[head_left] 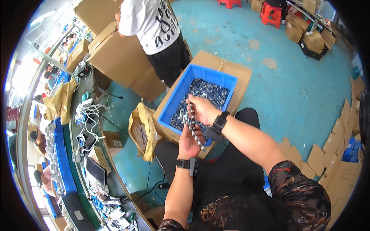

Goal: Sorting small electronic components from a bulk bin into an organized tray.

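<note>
My left hand (pixel 189 144) is closed on a narrow strip of small silver and dark segments (pixel 198 140), which slants across its fingers. Just above it, my right hand (pixel 203 110) pinches a similar strip of brown and silver segments (pixel 192 111). The two strips come close together between the hands; whether they join I cannot tell. Both hands are over a blue plastic bin (pixel 167 109) filled with many small dark blue and silver parts (pixel 211 89). The bin rests on a cardboard box (pixel 241 73) in front of my knees.
Left of the bin stands an open yellow sack (pixel 148 148). A workbench along the left carries white cables (pixel 89 111), a phone (pixel 96 170) and loose parts. A person in a white shirt (pixel 156 27) stands beyond the bin by large cartons (pixel 119 57). Flattened cardboard (pixel 335 142) lines the right.
</note>
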Action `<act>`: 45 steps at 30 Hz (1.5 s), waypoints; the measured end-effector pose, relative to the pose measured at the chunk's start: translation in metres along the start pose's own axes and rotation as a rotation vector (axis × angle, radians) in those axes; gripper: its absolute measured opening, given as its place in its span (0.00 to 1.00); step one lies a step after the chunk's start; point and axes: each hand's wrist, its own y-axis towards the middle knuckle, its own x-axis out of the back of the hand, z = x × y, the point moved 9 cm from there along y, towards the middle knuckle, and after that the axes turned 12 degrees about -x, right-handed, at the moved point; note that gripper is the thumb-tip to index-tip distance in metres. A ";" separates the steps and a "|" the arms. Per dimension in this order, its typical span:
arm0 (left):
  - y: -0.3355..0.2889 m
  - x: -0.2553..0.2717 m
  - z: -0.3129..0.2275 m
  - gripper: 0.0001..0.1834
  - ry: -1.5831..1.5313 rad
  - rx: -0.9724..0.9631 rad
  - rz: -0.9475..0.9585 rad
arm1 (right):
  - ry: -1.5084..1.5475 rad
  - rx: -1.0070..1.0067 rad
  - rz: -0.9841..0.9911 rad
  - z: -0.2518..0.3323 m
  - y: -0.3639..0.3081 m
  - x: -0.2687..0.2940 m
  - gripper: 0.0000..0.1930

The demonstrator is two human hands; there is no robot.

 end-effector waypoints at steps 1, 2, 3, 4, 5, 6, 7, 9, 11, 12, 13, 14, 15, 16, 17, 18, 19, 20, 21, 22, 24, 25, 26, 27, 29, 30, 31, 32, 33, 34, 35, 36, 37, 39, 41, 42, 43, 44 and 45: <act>-0.002 0.005 0.001 0.18 0.060 0.000 -0.015 | 0.049 -0.027 -0.006 -0.008 0.005 0.004 0.14; -0.004 0.016 -0.003 0.19 0.129 -0.031 -0.069 | 0.039 0.006 -0.041 -0.013 0.008 -0.001 0.13; -0.005 0.026 -0.007 0.19 0.196 -0.061 -0.120 | 0.022 0.032 -0.132 -0.013 0.002 -0.007 0.12; -0.005 0.024 -0.006 0.19 0.209 -0.061 -0.112 | 0.004 0.050 -0.116 -0.013 0.000 -0.009 0.12; -0.008 0.022 -0.005 0.20 0.221 -0.063 -0.114 | 0.006 0.039 -0.097 -0.014 -0.003 -0.012 0.11; -0.009 0.021 -0.005 0.19 0.207 -0.077 -0.139 | -0.025 0.095 -0.107 -0.011 -0.003 -0.011 0.11; -0.007 0.020 -0.005 0.19 0.211 -0.074 -0.125 | -0.056 0.150 -0.116 -0.006 -0.003 -0.009 0.10; -0.007 0.018 -0.003 0.19 0.174 -0.050 -0.085 | -0.069 0.170 -0.129 -0.002 -0.008 -0.009 0.09; -0.005 0.019 -0.001 0.19 0.161 -0.043 -0.088 | -0.091 0.163 -0.118 -0.002 -0.012 -0.010 0.07; -0.004 0.021 -0.001 0.20 0.155 -0.058 -0.104 | -0.128 0.174 -0.130 0.000 -0.010 -0.008 0.09; -0.003 0.023 -0.001 0.20 0.150 -0.072 -0.121 | -0.129 0.174 -0.131 0.000 -0.010 -0.007 0.09; -0.002 0.024 -0.004 0.20 0.149 -0.074 -0.122 | -0.091 0.133 -0.101 -0.003 -0.012 -0.012 0.10; -0.002 0.017 -0.003 0.20 0.070 -0.025 -0.048 | -0.053 0.092 -0.070 -0.006 -0.015 -0.017 0.13; -0.003 0.010 -0.002 0.20 -0.009 0.023 0.027 | 0.002 0.009 -0.043 -0.012 -0.018 -0.021 0.15; -0.001 0.007 -0.004 0.20 -0.009 0.025 0.029 | 0.002 0.011 -0.045 -0.014 -0.016 -0.018 0.15; 0.001 0.005 -0.007 0.20 -0.058 0.002 0.016 | 0.009 0.034 0.010 -0.018 -0.013 -0.018 0.14; 0.004 0.003 -0.010 0.20 -0.107 -0.021 0.004 | 0.016 0.057 0.066 -0.019 -0.012 -0.020 0.13; 0.003 0.003 -0.011 0.19 -0.064 -0.047 -0.041 | -0.016 0.072 0.030 -0.016 -0.015 -0.019 0.12; 0.004 0.002 -0.010 0.19 -0.064 -0.049 -0.040 | -0.018 0.073 0.031 -0.018 -0.012 -0.018 0.12; 0.005 0.003 -0.011 0.18 -0.041 -0.084 -0.039 | -0.048 0.152 -0.017 -0.014 -0.008 -0.011 0.12; 0.006 0.004 -0.016 0.18 -0.018 -0.121 -0.040 | -0.116 0.250 -0.108 -0.008 -0.014 -0.009 0.11; 0.006 0.005 -0.017 0.17 0.004 -0.121 -0.036 | -0.116 0.249 -0.107 -0.008 -0.015 -0.011 0.11; 0.006 0.005 -0.017 0.16 0.026 -0.120 -0.030 | -0.100 0.226 -0.123 -0.007 -0.019 -0.012 0.10; 0.006 0.005 -0.016 0.16 0.025 -0.120 -0.031 | -0.084 0.202 -0.140 -0.008 -0.021 -0.011 0.10; 0.004 0.005 -0.015 0.17 0.042 -0.125 -0.043 | -0.060 0.197 -0.127 -0.010 -0.020 -0.008 0.09; 0.004 0.004 -0.015 0.17 0.041 -0.126 -0.045 | -0.035 0.193 -0.114 -0.011 -0.019 -0.006 0.10; 0.004 0.004 -0.014 0.17 0.055 -0.126 -0.057 | -0.034 0.188 -0.115 -0.011 -0.018 -0.002 0.10; 0.005 0.005 -0.013 0.18 0.066 -0.129 -0.074 | -0.052 0.193 -0.072 -0.009 -0.015 -0.003 0.10; 0.003 0.005 -0.014 0.18 0.061 -0.134 -0.097 | -0.065 0.186 -0.030 -0.013 -0.016 -0.007 0.11; 0.008 0.002 -0.016 0.18 0.102 -0.131 -0.097 | -0.061 0.254 -0.062 -0.004 -0.015 -0.006 0.11; 0.005 0.002 -0.013 0.19 0.139 -0.119 -0.108 | -0.083 0.301 -0.077 0.002 -0.014 0.000 0.10; 0.005 0.002 -0.012 0.19 0.119 -0.101 -0.119 | -0.075 0.334 -0.102 0.009 -0.014 0.001 0.10; 0.004 0.003 -0.010 0.20 0.100 -0.080 -0.128 | -0.040 0.336 -0.068 0.013 -0.014 0.003 0.10; 0.002 0.007 -0.010 0.21 0.056 -0.050 -0.113 | -0.046 0.286 -0.056 0.023 -0.023 -0.001 0.10; 0.001 0.008 -0.011 0.18 0.041 -0.055 -0.079 | -0.047 0.264 -0.038 0.029 -0.019 0.004 0.10; -0.001 0.010 -0.012 0.18 0.034 -0.057 -0.087 | 0.030 0.240 0.020 0.029 -0.017 0.004 0.11; -0.001 0.009 -0.014 0.18 0.033 -0.065 -0.085 | 0.103 0.175 0.030 0.027 -0.014 0.006 0.11; -0.003 0.010 -0.013 0.19 0.013 -0.049 -0.080 | 0.103 0.157 0.051 0.028 -0.017 0.005 0.11; -0.005 0.010 -0.012 0.19 -0.006 -0.034 -0.075 | 0.103 0.140 0.072 0.028 -0.018 0.004 0.12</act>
